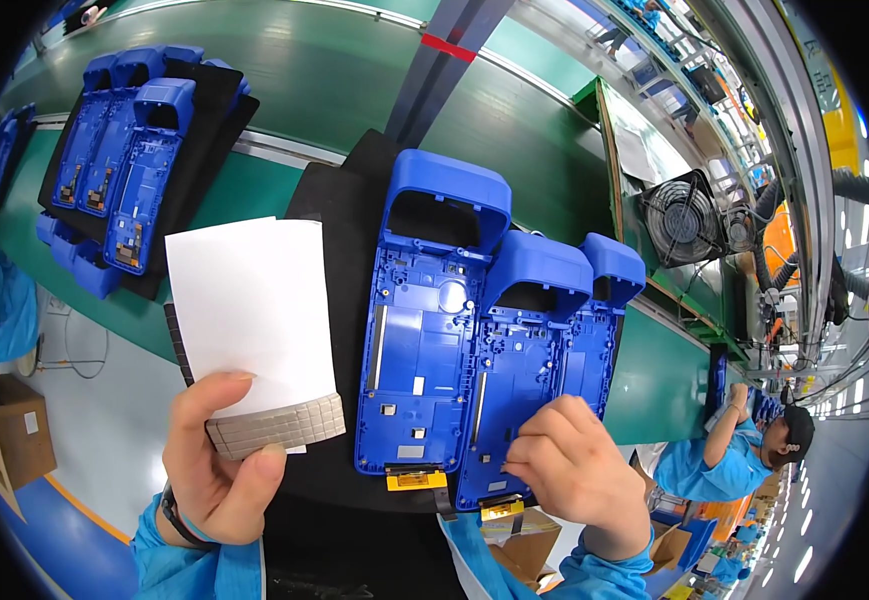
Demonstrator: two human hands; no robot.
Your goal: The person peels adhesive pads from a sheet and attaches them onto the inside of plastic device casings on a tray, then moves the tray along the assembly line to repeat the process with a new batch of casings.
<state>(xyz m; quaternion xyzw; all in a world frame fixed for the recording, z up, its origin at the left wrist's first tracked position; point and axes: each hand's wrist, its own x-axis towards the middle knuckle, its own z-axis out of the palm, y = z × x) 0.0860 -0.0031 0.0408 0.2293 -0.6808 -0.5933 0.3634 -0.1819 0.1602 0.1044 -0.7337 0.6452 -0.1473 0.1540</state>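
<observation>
My left hand [216,475] is closed on a white sheet [249,310], thumb in front. Across the sheet's lower end runs a grey strip [289,424] divided into small rectangular pieces. A dark gridded edge shows behind the sheet at its left. My right hand [579,470] is pinched low over the middle blue plastic housing [517,385]; anything between its fingertips is too small or hidden to tell. Left of it lies another open blue housing [419,350], with small grey pads and a yellow tab [416,481] at its bottom end. A third housing [588,350] lies partly behind the middle one.
Black foam [319,270] lies under the housings. More blue housings [144,180] rest on black foam at the far left, on the green bench [219,190]. A fan [684,220] stands at the right. Co-workers in blue [719,455] are at both sides. A cardboard box [22,430] stands left.
</observation>
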